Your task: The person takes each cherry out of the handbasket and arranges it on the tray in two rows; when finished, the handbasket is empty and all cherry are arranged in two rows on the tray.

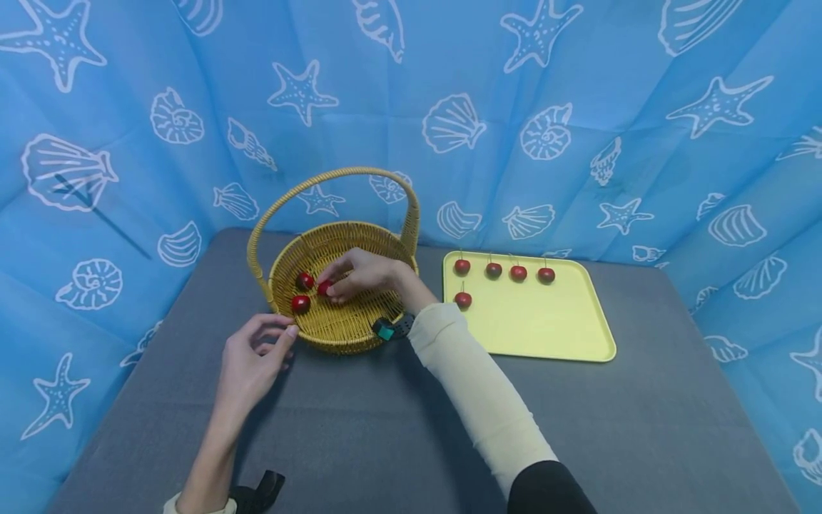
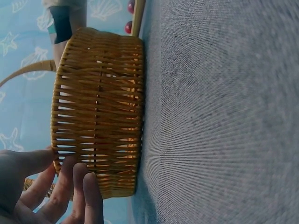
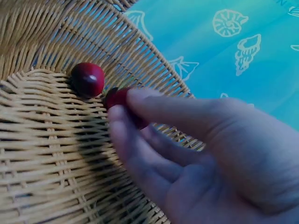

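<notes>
A woven wicker basket [image 1: 347,335] with a tall arched handle stands on the grey table. My left hand [image 1: 253,360] pinches its near-left rim, thumb on top and fingers against the outer wall, as the left wrist view also shows [image 2: 51,186]. Inside the basket, my right hand [image 1: 362,275] holds a red cherry [image 1: 324,288] between thumb and fingertips, low over the woven bottom. Two more cherries lie in the basket beside it, a dark one [image 1: 305,281] and a brighter red one [image 1: 300,304]. Fingers partly cover the held cherry [image 3: 117,97] in the right wrist view.
Right of the basket lies a yellow tray [image 1: 539,328] with several cherries, most in a row along its far edge and one cherry [image 1: 463,300] nearer its left side. A blue curtain [image 1: 385,93] with shells and starfish hangs behind the table [image 1: 385,428].
</notes>
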A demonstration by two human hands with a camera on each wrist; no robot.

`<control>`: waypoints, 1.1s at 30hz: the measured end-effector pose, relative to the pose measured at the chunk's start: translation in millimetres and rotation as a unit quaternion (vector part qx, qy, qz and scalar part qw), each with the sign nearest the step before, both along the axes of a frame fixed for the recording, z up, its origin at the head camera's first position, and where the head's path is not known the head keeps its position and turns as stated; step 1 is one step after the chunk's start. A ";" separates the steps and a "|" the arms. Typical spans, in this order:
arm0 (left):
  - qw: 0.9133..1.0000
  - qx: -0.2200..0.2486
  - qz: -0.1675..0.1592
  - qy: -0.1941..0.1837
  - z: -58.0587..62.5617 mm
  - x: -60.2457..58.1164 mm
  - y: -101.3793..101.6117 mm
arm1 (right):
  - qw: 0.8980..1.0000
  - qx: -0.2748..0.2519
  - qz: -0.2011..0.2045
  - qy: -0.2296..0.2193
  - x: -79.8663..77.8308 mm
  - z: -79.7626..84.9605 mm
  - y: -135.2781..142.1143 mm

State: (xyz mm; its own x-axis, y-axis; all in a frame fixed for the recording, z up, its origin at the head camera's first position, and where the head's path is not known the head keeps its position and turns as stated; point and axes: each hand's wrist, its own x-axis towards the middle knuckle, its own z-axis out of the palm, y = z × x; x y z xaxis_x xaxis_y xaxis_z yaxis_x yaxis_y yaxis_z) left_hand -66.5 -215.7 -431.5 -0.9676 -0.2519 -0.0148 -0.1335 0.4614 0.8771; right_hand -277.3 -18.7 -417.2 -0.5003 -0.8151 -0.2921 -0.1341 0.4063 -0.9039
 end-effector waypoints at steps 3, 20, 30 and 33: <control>1.000 -0.004 0.001 -0.002 0.1 0.0 0.2 | 1.000 -0.022 -0.010 0.002 -0.9 3.7 6.5; 1.000 0.000 -0.005 0.000 -2.0 2.1 -1.1 | 0.996 -0.057 -0.023 0.057 11.3 26.0 61.4; 1.000 0.005 -0.009 0.007 -1.7 -0.8 -1.3 | 0.995 -0.055 -0.045 0.067 29.2 46.8 121.5; 1.000 0.006 -0.006 0.009 -1.3 0.1 -1.5 | 0.994 -0.060 -0.059 0.066 33.0 50.0 144.5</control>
State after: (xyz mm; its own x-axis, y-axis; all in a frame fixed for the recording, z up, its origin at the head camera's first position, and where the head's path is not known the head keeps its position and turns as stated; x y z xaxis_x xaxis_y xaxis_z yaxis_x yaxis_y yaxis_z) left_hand -66.4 -217.1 -432.8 -0.9705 -0.2409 -0.0008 -0.1131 0.4527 0.8845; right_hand -244.4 125.8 -367.2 -0.6219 -0.7737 -0.1210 -0.2131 0.3160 -0.9245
